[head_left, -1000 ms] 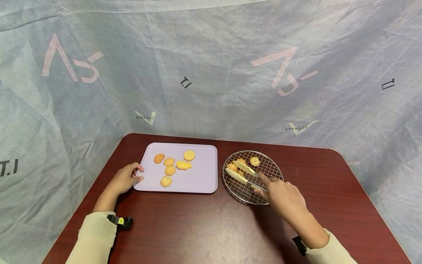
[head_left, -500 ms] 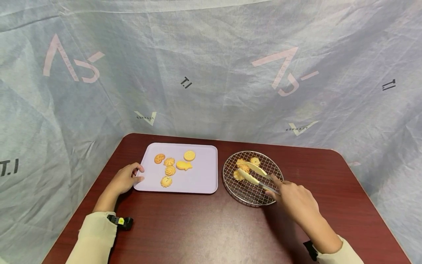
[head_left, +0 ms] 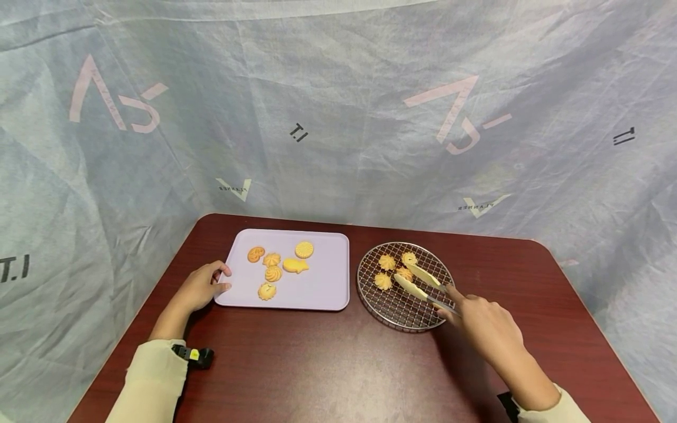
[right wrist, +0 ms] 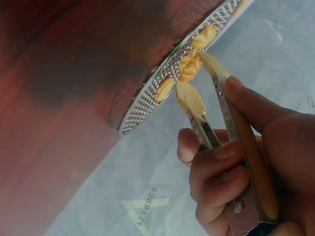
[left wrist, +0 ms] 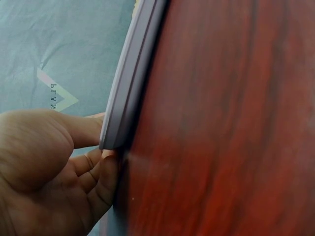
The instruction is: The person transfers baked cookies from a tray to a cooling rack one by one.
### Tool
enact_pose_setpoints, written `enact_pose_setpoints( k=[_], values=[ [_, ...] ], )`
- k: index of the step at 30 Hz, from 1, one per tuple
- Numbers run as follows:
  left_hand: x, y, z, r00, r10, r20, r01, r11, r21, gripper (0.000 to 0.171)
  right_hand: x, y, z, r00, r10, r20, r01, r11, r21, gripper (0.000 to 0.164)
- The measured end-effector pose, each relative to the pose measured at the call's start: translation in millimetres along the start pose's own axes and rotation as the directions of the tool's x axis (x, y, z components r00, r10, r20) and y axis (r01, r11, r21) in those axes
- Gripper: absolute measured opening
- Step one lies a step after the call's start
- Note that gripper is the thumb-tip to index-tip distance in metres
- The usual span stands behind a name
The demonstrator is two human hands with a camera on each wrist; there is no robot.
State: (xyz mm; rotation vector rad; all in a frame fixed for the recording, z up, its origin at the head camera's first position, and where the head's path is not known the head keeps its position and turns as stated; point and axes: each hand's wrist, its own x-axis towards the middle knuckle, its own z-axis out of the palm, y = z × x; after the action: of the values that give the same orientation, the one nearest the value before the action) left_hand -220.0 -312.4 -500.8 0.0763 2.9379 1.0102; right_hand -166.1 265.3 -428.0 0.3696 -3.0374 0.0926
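Observation:
My left hand [head_left: 200,288] pinches the left rim of a lilac tray [head_left: 328,285], thumb above and fingers at the underside in the left wrist view. Several cookies lie on the tray, one a yellow fish-like cookie [head_left: 294,265]. At the right, my right hand [head_left: 488,329] holds tongs [right wrist: 248,147] with pale scalloped tips. The tips stand apart over a round wire rack [head_left: 404,314], on either side of a swirled cookie [head_left: 404,273]; whether they touch it I cannot tell. Two flower-shaped cookies [head_left: 383,281] lie to its left, and a ring-shaped cookie [head_left: 409,258] behind.
Tray and rack stand side by side on a dark red wooden table [head_left: 296,364], a narrow gap between them. Grey printed cloth [head_left: 338,117] hangs behind the table and along both sides.
My right hand and the tongs have moved right over the rack. The swirled cookie has shifted right with them, away from the two flower-shaped cookies. My left hand and the tray stay put.

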Motion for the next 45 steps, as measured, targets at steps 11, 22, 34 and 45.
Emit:
enact_pose_setpoints(
  k=[11, 22, 34, 45],
  values=[
    [-0.5, -0.1, -0.7, 1.0, 0.002, 0.004, -0.002, 1.0, -0.001, 0.019, -0.7, 4.3, 7.7, 1.0, 0.006, 0.001, -0.006, 1.0, 0.002, 0.058],
    [-1.3, -0.4, -1.6, 1.0, 0.023, -0.006, -0.023, 1.0, -0.007, 0.019, -1.7, 5.0, 8.8, 1.0, 0.002, -0.008, -0.002, 1.0, 0.004, 0.06],
    [0.2, -2.9, -1.0, 1.0, 0.016, -0.005, -0.016, 1.0, -0.007, 0.018, -1.6, 3.1, 6.5, 1.0, -0.006, -0.017, 0.006, 1.0, 0.0, 0.068],
    [-0.6, 0.5, -1.3, 1.0, 0.007, 0.003, -0.007, 1.0, 0.0, 0.019, 1.0, -2.3, 3.9, 1.0, 0.0, 0.002, 0.0, 1.0, -0.006, 0.076]
  ],
)
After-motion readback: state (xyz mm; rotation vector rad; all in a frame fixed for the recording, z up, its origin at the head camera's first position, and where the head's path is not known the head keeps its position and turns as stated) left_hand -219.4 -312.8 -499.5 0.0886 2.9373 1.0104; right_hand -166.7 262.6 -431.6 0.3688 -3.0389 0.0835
